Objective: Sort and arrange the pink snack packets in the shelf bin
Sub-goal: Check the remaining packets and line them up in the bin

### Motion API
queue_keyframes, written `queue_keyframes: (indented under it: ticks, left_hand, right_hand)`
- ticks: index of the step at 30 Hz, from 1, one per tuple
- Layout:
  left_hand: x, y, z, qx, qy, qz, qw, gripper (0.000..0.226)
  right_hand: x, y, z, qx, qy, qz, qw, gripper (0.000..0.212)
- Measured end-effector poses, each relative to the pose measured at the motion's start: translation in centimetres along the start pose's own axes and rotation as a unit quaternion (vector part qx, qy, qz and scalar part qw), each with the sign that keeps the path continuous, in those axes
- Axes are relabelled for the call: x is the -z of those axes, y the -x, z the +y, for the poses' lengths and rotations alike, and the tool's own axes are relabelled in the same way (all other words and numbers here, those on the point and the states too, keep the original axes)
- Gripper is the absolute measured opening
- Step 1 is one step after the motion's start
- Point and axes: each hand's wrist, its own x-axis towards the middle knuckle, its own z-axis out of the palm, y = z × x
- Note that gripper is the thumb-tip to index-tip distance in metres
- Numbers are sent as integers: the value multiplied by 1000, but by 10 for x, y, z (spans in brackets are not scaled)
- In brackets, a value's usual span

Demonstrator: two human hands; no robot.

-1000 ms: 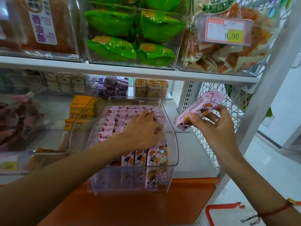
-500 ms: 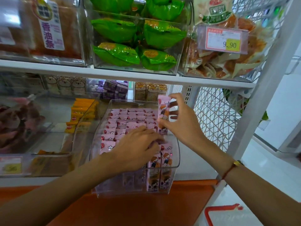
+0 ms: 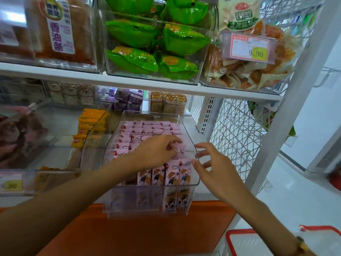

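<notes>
A clear plastic bin sits on the lower shelf, packed with rows of upright pink snack packets printed with a cartoon figure. My left hand lies on top of the packets near the bin's front right, fingers curled down onto their tops. My right hand hovers just outside the bin's right wall, fingers spread and holding nothing. Front-row packets stand visible behind the bin's front wall.
Orange packets fill the bin to the left. Purple boxes and bear-print packets sit at the back. Green bags and a 9.90 price tag are on the shelf above. A white wire mesh panel closes the right side; a red-rimmed basket sits below.
My right hand brought a pink packet from the right into the bin, let it go among the rows, and drew back outside the right wall empty. My left hand stayed on the packets.
</notes>
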Motion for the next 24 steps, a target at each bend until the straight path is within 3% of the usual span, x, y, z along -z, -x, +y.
queue_keyframes:
  ticks: [3,9,13,19,21,24]
  left_hand:
    - [5,-17,4,-5,-93,-43,995,32]
    - [14,-23,11,-11,-116,-107,987,33]
    - [6,-12,11,-29,-105,-58,992,27]
    - [1,-11,13,9,-39,-11,999,22]
    - [2,-11,12,15,-5,69,997,20]
    - [9,-8,16,37,131,168,976,21]
  right_hand:
    - [-6,6,6,-21,-30,-2,999,31]
    - [-12,6,12,-9,-40,-7,999,32]
    - [-9,5,10,3,-28,16,999,32]
    - [-7,6,6,38,18,38,998,37]
    - [-7,5,6,37,21,30,999,38]
    - [-3,1,3,23,-2,21,1000,39]
